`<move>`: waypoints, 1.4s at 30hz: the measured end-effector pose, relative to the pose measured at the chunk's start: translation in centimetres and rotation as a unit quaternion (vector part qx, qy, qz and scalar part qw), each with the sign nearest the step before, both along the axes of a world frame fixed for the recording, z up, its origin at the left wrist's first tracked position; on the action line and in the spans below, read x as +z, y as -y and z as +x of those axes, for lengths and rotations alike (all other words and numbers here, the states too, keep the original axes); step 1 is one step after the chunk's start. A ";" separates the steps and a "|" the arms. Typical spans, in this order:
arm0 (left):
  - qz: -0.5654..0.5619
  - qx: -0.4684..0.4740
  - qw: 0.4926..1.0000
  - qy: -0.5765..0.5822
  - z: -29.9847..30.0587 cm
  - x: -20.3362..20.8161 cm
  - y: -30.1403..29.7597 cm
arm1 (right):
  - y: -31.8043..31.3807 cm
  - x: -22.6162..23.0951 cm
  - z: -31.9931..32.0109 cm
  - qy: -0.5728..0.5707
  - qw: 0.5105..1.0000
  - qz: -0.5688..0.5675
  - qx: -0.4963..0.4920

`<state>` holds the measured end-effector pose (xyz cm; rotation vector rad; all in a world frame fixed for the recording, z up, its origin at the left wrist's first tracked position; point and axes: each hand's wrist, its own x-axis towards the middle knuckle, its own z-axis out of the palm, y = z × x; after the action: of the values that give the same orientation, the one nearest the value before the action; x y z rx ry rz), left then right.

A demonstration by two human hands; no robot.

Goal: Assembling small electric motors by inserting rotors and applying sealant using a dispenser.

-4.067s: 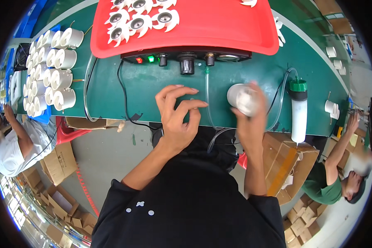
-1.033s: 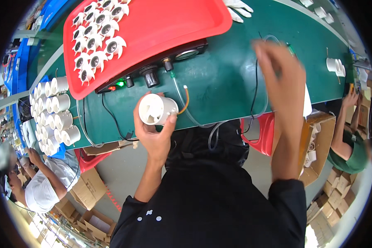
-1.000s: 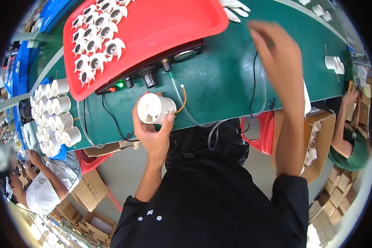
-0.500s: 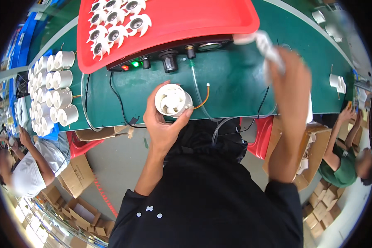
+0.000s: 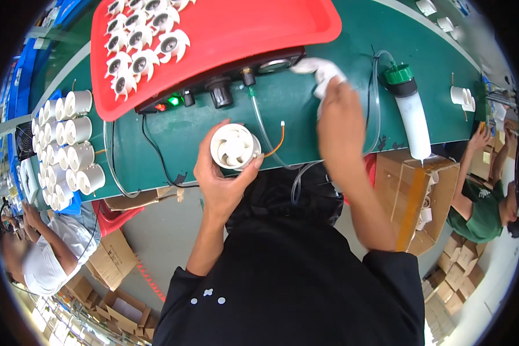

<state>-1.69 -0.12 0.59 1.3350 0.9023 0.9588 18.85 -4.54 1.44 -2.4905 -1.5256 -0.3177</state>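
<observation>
In my left hand point(image 5: 216, 173) is a white round fan housing point(image 5: 234, 146), tilted so that its open end with curved blades faces up. My fingers and thumb wrap round its sides. A thin orange and yellow wire point(image 5: 282, 138) with a small white plug runs from its right side. My right hand point(image 5: 341, 115), over the bench to the right, is closed on a crumpled white cloth or tissue point(image 5: 324, 72). The cloth's far end lies by the front of a black control box point(image 5: 205, 92). The fingertips of that hand are partly hidden.
A red tray point(image 5: 259, 34) with several white impellers rests over the control box. Several white housings point(image 5: 78, 128) are stacked at left. A white dispensing syringe point(image 5: 412, 118) with a green cap lies at right, above a cardboard box point(image 5: 401, 190). Tubes cross the green bench point(image 5: 294, 106). People sit at both sides.
My right hand has moved left with the white cloth, toward the control box. The syringe has come into view. My left hand still holds the housing; the whole view has shifted slightly.
</observation>
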 end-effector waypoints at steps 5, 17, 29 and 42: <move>-0.005 0.008 1.000 0.015 -0.1 -0.3 -0.1 | 1.5 1.3 -1.6 -0.088 0.994 -0.005 0.068; -0.162 -0.018 0.983 0.088 -1.4 3.2 -1.2 | -3.6 6.5 3.4 -0.096 0.973 0.203 0.058; -0.222 -0.087 0.958 0.157 -0.1 3.2 0.0 | 1.1 6.2 -5.0 -0.424 0.862 0.107 0.257; 0.223 -0.190 0.938 -0.185 2.6 3.0 3.2 | 7.6 4.7 -5.4 -0.646 0.713 0.180 0.203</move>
<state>0.89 -3.29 3.57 2.0430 0.6783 0.6343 13.50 -12.10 6.09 -1.2802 -1.0629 0.9265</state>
